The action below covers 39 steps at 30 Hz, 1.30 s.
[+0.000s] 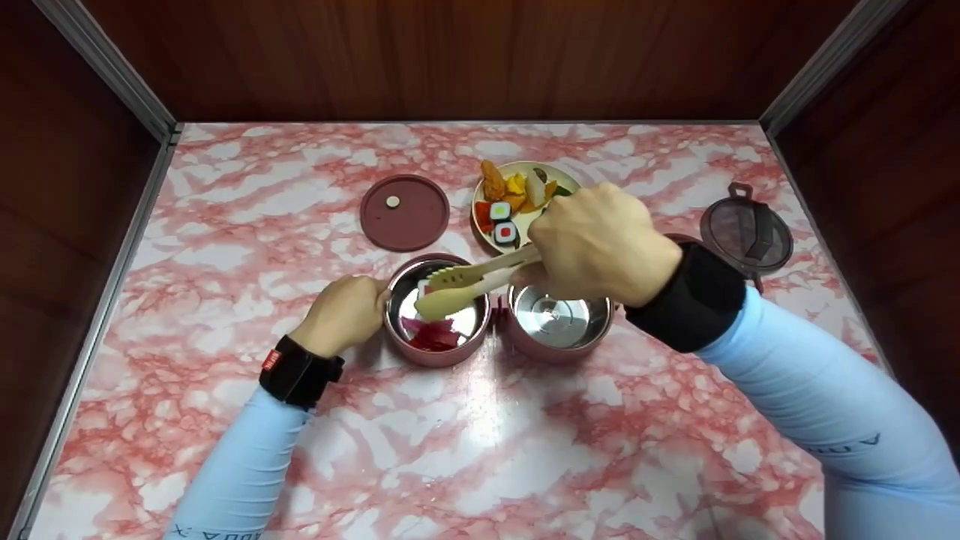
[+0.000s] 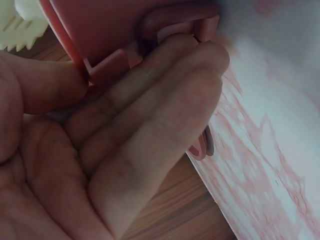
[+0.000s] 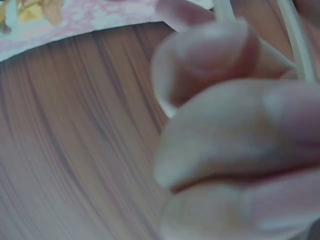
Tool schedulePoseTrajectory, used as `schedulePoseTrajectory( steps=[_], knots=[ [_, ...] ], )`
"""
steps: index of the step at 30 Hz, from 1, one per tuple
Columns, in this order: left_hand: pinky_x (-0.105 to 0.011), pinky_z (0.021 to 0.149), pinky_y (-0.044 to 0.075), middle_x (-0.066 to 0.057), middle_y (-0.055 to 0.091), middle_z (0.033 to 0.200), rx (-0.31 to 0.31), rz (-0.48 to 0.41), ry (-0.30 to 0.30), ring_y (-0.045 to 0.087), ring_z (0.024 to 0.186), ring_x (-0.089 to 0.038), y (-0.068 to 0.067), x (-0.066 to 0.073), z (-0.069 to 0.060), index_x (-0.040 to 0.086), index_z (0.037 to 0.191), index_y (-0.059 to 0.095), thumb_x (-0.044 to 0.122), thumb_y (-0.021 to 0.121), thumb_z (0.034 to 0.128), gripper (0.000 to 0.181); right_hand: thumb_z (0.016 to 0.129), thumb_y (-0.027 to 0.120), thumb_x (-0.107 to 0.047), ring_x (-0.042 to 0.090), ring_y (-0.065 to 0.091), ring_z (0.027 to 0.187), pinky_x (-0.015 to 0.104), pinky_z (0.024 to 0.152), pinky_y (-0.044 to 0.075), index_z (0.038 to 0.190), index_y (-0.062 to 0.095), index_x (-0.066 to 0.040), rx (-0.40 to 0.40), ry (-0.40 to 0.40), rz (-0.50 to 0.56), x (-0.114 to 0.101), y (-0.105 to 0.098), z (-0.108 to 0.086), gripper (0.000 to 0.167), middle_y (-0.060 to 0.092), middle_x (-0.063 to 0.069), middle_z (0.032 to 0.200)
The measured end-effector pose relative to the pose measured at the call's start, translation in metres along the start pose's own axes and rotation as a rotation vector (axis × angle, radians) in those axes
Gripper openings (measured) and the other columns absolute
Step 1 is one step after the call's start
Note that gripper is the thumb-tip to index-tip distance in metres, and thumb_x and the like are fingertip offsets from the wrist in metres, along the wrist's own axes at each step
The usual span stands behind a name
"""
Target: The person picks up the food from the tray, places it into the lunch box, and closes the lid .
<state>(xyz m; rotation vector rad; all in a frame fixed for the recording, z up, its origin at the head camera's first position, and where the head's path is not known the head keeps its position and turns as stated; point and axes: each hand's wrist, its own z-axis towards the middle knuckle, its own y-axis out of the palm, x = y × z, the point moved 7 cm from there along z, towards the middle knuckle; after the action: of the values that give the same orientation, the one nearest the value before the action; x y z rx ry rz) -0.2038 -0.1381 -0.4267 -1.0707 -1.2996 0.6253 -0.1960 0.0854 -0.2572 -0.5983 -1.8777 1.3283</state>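
My left hand (image 1: 343, 315) grips the side handle of a pink pot (image 1: 439, 356) with a shiny metal inside. In the left wrist view, the thumb lies against the pot's handle (image 2: 112, 67) and the fingers reach beneath it. Pale yellow-green tongs (image 1: 484, 281) are held in my right hand (image 1: 600, 244), their scalloped tips over the left pot's opening. Something red (image 1: 435, 337) shows low inside that pot, partly blurred by reflections. Whether the tips pinch anything is hard to see. The right wrist view shows curled fingers (image 3: 215, 130) around the tongs' arms.
A second pink pot (image 1: 559, 352) stands right beside the first, under my right hand. Behind them is a plate (image 1: 480, 225) of toy food, including sushi rolls (image 1: 505, 232). A dark red round lid (image 1: 405, 213) lies at back left, and a dark see-through lid (image 1: 746, 234) at right.
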Motion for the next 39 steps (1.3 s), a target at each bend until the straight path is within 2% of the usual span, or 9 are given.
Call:
schedulePoseTrajectory(
  steps=[7,11,15,20,23,26,29,33,39],
  knots=[
    [-0.050,0.077,0.051,-0.014,0.068,0.082,-0.006,-0.013,-0.003,0.066,0.083,-0.033,0.000,-0.001,0.000,0.007,0.081,0.070,0.020,0.051,0.1012,0.030,0.078,0.071,-0.057,0.019,0.038,0.044,0.040,0.037,0.035,0.057,0.049,-0.017,0.162,-0.091,-0.157,-0.006,-0.005,0.005,0.050,0.046,0.004,0.058],
    [-0.050,0.079,0.052,-0.016,0.070,0.086,-0.011,-0.012,-0.014,0.067,0.084,-0.034,0.000,-0.001,0.001,0.005,0.084,0.072,0.020,0.052,0.1012,0.030,0.080,0.071,-0.036,0.020,0.040,0.046,0.039,0.038,0.037,0.065,0.055,-0.015,0.223,-0.171,-0.164,-0.012,-0.006,0.006,0.031,0.051,0.008,0.068],
    [-0.050,0.080,0.052,-0.017,0.071,0.090,-0.015,-0.016,-0.022,0.067,0.086,-0.034,0.001,-0.001,0.001,0.003,0.091,0.073,0.020,0.051,0.1014,0.030,0.082,0.069,-0.025,0.024,0.047,0.055,0.038,0.044,0.041,0.082,0.065,-0.012,0.298,-0.276,-0.242,-0.022,-0.008,0.009,0.013,0.055,0.010,0.075],
    [-0.050,0.079,0.052,-0.016,0.070,0.089,-0.035,-0.021,-0.041,0.066,0.084,-0.033,0.002,-0.002,0.001,0.004,0.090,0.073,0.021,0.050,0.1022,0.031,0.087,0.065,-0.020,0.025,0.053,0.062,0.036,0.052,0.044,0.090,0.071,-0.016,0.321,-0.370,-0.313,-0.030,-0.008,0.017,0.007,0.060,0.009,0.083],
    [-0.050,0.079,0.052,-0.016,0.070,0.088,-0.034,-0.019,-0.039,0.066,0.084,-0.033,0.002,-0.002,0.001,0.005,0.087,0.072,0.021,0.050,0.1022,0.031,0.091,0.067,-0.024,0.023,0.054,0.063,0.034,0.051,0.044,0.091,0.072,-0.017,0.326,-0.420,-0.365,-0.036,-0.007,0.023,0.008,0.063,0.008,0.088],
    [-0.050,0.078,0.052,-0.015,0.071,0.088,-0.017,-0.021,-0.012,0.067,0.085,-0.033,0.001,0.000,0.000,0.007,0.089,0.073,0.020,0.051,0.1017,0.028,0.090,0.067,-0.021,0.024,0.057,0.066,0.033,0.052,0.043,0.085,0.071,-0.017,0.348,-0.465,-0.413,-0.042,-0.008,0.024,0.008,0.066,0.006,0.089],
    [-0.049,0.076,0.052,-0.013,0.070,0.084,0.004,-0.018,0.023,0.068,0.086,-0.033,0.000,0.003,0.000,0.009,0.083,0.071,0.018,0.052,0.1010,0.028,0.089,0.067,-0.017,0.024,0.060,0.070,0.033,0.058,0.042,0.081,0.071,-0.017,0.401,-0.505,-0.447,-0.045,-0.012,0.019,0.009,0.066,0.003,0.083],
    [-0.049,0.074,0.051,-0.012,0.068,0.080,0.012,-0.010,0.027,0.067,0.084,-0.032,-0.001,0.004,0.000,0.009,0.078,0.069,0.018,0.052,0.1008,0.029,0.090,0.067,-0.020,0.025,0.057,0.069,0.035,0.064,0.040,0.090,0.073,-0.012,0.446,-0.533,-0.503,-0.044,-0.016,0.010,0.010,0.064,0.005,0.079],
    [-0.047,0.078,0.051,-0.012,0.070,0.084,0.001,-0.022,0.000,0.067,0.085,-0.031,0.000,0.000,-0.001,0.007,0.092,0.075,0.018,0.053,0.1010,0.026,0.090,0.065,-0.015,0.027,0.057,0.076,0.037,0.073,0.040,0.086,0.072,-0.010,0.455,-0.533,-0.521,-0.047,-0.020,0.009,0.010,0.063,0.007,0.081]
  ],
)
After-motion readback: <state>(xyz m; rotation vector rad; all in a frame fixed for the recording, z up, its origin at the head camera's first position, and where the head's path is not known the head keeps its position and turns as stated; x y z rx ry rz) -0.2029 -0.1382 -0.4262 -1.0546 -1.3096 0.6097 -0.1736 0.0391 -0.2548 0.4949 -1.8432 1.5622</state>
